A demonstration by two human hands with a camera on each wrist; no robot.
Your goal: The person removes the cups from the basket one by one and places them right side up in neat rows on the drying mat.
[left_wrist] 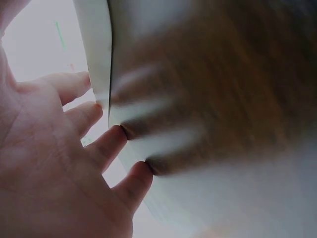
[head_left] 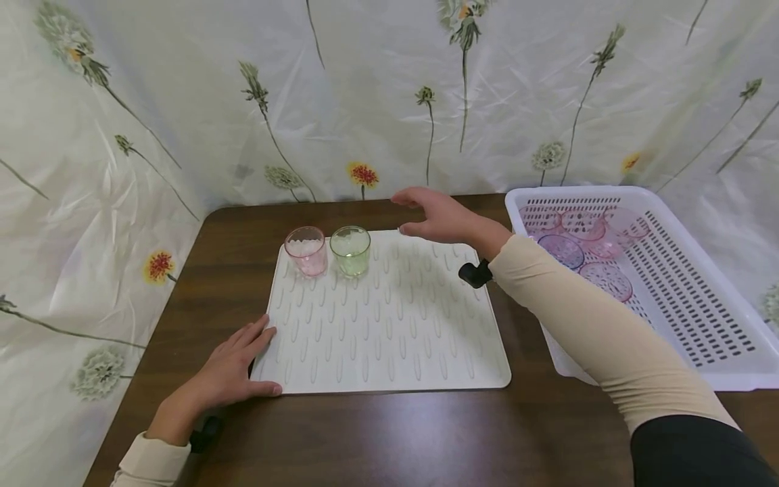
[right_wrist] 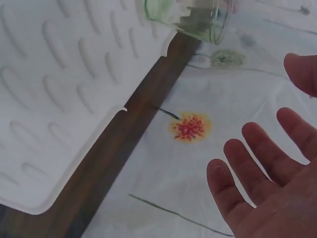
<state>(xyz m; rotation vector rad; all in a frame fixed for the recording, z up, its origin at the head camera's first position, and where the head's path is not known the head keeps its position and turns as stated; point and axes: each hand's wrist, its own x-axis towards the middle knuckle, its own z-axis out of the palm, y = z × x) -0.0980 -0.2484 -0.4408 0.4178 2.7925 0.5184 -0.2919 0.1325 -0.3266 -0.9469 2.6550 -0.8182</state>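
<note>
A pink glass and a green glass stand upright side by side at the back left corner of a white ridged mat. My right hand is over the mat's back edge, to the right of the green glass, with nothing in it. Its fingers and thumb are spread apart in the right wrist view, where the green glass shows at the top. My left hand lies at the mat's front left corner, fingers spread. In the left wrist view its fingertips touch down beside the mat's edge.
At the right stands a white perforated basket with several pink glasses and a purple glass in it. Dark wood table surrounds the mat. A flower-printed sheet hangs behind and at the left.
</note>
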